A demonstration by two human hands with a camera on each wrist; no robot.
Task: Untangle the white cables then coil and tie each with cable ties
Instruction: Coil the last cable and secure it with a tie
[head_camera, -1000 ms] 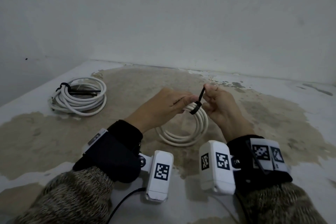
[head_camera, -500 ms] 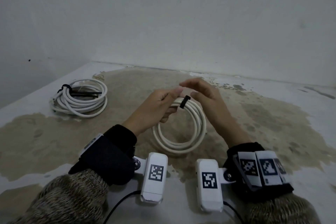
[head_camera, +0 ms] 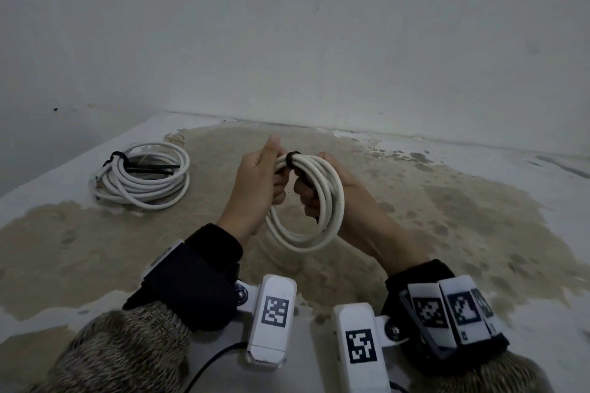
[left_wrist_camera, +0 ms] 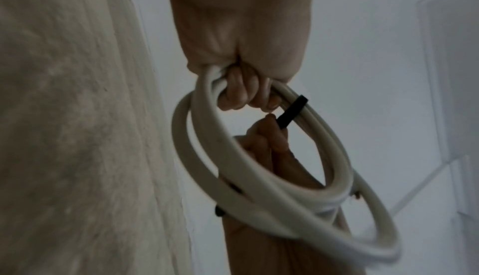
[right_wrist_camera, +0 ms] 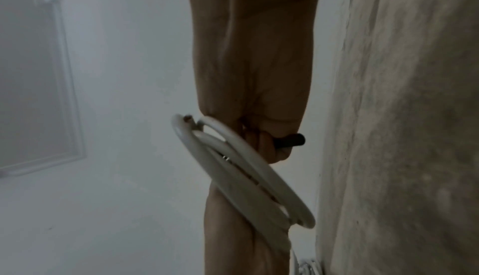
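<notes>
Coil (head_camera: 306, 201) raised, gripped between both hands

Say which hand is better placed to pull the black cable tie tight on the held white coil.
Right. The right hand already pinches the tail of the black cable tie, while the left hand grips the coiled white cable beside it.

Worn white tabletop (head_camera: 479, 175) showing a big tan patch (head_camera: 415, 217) of peeled paint, sitting against a plain white wall (head_camera: 319, 25).
</notes>
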